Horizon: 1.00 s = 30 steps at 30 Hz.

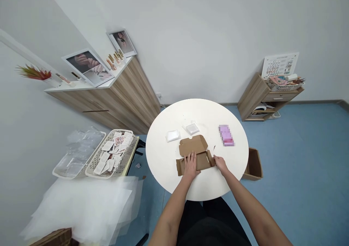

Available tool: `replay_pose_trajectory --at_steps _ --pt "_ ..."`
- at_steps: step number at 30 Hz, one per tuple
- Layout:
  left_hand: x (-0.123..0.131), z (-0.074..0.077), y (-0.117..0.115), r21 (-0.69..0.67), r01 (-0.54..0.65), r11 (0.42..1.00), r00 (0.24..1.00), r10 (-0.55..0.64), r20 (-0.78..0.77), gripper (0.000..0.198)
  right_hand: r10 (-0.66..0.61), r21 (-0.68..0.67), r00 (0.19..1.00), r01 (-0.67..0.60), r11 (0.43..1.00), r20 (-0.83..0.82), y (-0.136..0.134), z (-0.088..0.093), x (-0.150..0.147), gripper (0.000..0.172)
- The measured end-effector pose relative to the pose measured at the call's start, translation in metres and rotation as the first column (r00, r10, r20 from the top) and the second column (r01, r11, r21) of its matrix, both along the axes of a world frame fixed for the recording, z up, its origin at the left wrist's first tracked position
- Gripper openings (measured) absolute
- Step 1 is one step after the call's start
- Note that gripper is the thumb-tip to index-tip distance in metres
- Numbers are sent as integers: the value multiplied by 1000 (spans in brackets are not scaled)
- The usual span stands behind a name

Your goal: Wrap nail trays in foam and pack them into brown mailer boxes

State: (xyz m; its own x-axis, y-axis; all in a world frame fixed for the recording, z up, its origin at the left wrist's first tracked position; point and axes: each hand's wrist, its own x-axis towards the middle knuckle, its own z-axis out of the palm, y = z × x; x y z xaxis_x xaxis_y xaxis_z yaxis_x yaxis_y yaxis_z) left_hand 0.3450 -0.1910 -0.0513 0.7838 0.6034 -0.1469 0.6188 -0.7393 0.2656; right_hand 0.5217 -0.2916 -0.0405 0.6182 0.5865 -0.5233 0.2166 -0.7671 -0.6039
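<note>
Left hand (191, 166) open, fingers spread flat on cardboard box (203, 161), likely pinning it steady! Right hand (220, 163) curled at box's right-end flap; pinching or pushing, can't tell. Box lies near middle of tabletop (163, 166), lid opened toward far side. Two white packets (173, 135) (192, 129) sit beyond, seemingly leaving working room.

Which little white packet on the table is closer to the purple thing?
The packet on the right, just beyond the open cardboard box; the other packet lies farther left, farther from the purple thing.
</note>
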Motion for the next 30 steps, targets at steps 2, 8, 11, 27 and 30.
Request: replay_pose_trajectory --at_steps 2,8,11,27,30 --pt "-1 -1 0 1 3 1000 1000 -3 16 122 13 22 999 -12 1000 -34 1 2 -6 45" --pt "-2 -3 -4 1 -1 1000 1000 1 6 120 118 -134 992 -111 985 42 14 8 -23 33" --pt "-1 -5 -6 -7 -5 1000 1000 5 -6 122 204 -241 972 -171 955 116 21 10 -25 32" --pt "-1 -8 -7 11 -14 1000 999 14 -35 131 391 -383 900 -298 874 192 25 16 -32 27" --pt "-2 -7 -7 7 -9 1000 999 9 -38 132 388 -328 861 -281 902 329 23 23 -31 41"
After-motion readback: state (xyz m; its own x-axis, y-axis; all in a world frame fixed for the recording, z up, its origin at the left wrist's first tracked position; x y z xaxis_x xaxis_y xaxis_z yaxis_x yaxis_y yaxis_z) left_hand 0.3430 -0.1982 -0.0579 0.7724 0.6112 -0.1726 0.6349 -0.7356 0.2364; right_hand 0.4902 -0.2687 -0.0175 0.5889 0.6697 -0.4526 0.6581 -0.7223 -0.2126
